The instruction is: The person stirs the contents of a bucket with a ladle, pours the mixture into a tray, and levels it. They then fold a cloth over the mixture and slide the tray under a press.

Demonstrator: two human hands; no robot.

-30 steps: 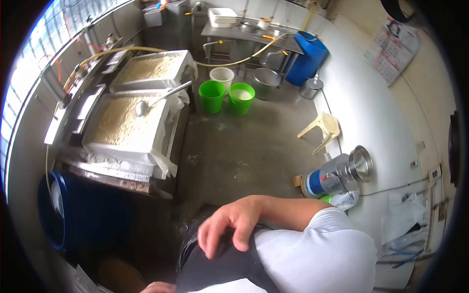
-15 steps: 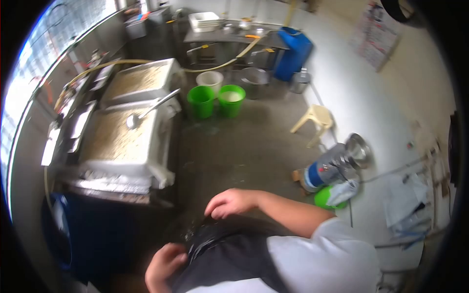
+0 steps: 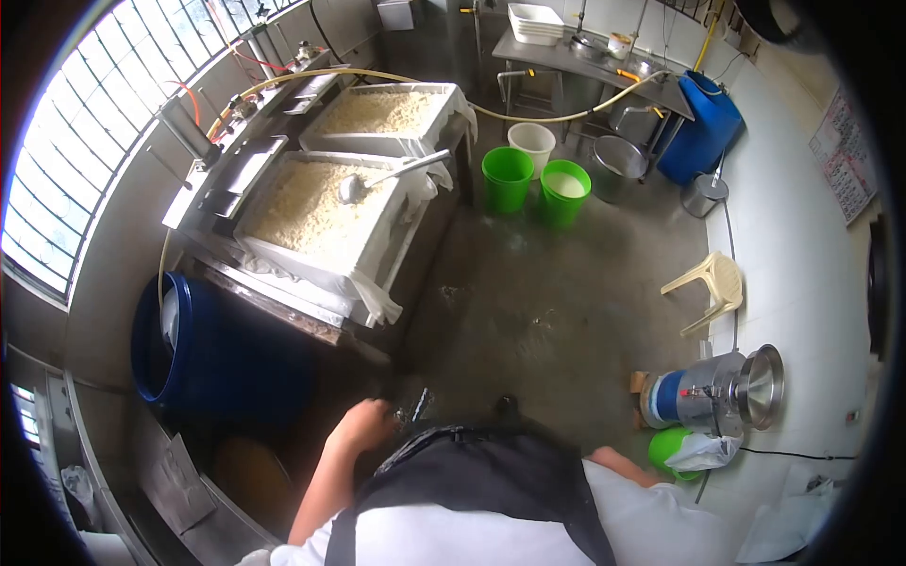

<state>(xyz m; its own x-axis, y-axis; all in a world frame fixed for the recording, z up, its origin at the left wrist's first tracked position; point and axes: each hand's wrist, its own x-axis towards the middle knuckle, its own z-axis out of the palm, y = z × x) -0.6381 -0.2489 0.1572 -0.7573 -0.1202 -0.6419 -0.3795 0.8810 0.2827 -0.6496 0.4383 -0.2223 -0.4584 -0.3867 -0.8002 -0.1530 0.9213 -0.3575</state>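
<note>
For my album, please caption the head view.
Two white rectangular tubs hold pale, lumpy material, a long-handled metal ladle lying in the nearer; two green plastic buckets stand nearby.

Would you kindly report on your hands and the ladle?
Left hand beside apron, grip unclear; right hand not visible. Ladle resting in nearer tray. Blue barrel on left.

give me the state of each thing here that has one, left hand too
front white tub, holding pale crumbly matter
rear white tub, holding pale crumbly matter
ladle, bowl on front tub's contents
right green bucket, upright, pale liquid inside
large blue drum, open-topped
plastic stool, upright
white trays, stacked
left hand, fingers curled, grip unclear
</note>
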